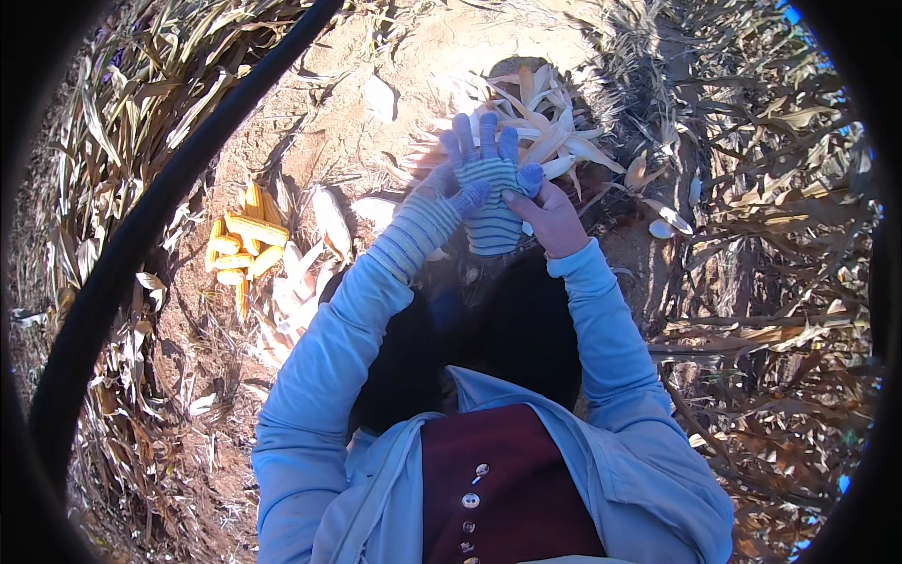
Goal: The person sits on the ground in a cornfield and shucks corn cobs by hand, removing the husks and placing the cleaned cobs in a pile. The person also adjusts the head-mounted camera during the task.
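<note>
A striped knit glove point(492, 211) hangs in front of me, its lilac fingers spread away from my body and its cuff towards me. My left hand point(445, 192), itself in a matching striped glove, grips it from the left with the thumb laid over it. On the other side my bare right hand point(561, 224) pinches the loose glove's edge near its thumb. Part of my left hand's fingers is hidden behind the glove. Beyond both hands lies a heap of dry corn husks point(553, 130).
To the left, a small pile of husked yellow corn cobs point(246, 240) lies on the soil. Pale husks point(299, 303) and an unhusked ear point(331, 222) are beside it. Dry cornstalks point(768, 282) border the right side, with more stalks point(120, 148) at left. A dark strap-like band point(169, 211) crosses the left view.
</note>
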A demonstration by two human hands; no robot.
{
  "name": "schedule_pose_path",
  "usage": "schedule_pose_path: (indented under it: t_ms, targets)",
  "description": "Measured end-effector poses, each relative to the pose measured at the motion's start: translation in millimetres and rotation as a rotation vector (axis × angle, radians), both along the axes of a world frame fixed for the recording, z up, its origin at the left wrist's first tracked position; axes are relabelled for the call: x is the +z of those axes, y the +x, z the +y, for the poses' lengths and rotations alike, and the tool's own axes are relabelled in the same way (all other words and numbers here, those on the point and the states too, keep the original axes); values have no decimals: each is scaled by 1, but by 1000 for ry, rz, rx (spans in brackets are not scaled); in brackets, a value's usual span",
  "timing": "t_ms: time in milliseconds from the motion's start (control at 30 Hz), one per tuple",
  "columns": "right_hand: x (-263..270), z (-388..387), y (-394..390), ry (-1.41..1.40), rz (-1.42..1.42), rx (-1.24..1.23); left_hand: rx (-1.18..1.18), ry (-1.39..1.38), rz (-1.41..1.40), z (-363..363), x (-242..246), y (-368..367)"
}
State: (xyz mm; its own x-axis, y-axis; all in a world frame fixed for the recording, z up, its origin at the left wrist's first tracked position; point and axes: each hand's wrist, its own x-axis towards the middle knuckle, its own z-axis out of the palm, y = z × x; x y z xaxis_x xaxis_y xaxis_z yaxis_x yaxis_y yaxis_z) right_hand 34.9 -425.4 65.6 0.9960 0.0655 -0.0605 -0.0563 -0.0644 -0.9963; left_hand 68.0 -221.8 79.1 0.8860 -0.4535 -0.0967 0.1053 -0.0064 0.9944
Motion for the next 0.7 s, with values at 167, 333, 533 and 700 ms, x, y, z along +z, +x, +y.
schedule_pose_path:
  t_ms: [167,333,533,700]
  targets:
    - [1,-8,-10,33,-58,13,92,-480,437,-26,-3,-4]
    - [5,-14,-18,53,-79,-16,162,-779,478,-25,-23,7]
    - [12,-15,-10,-10,-181,31,235,-529,418,-27,-16,-2]
    - [13,-5,-3,58,-48,-80,253,-185,195,-26,-6,-10]
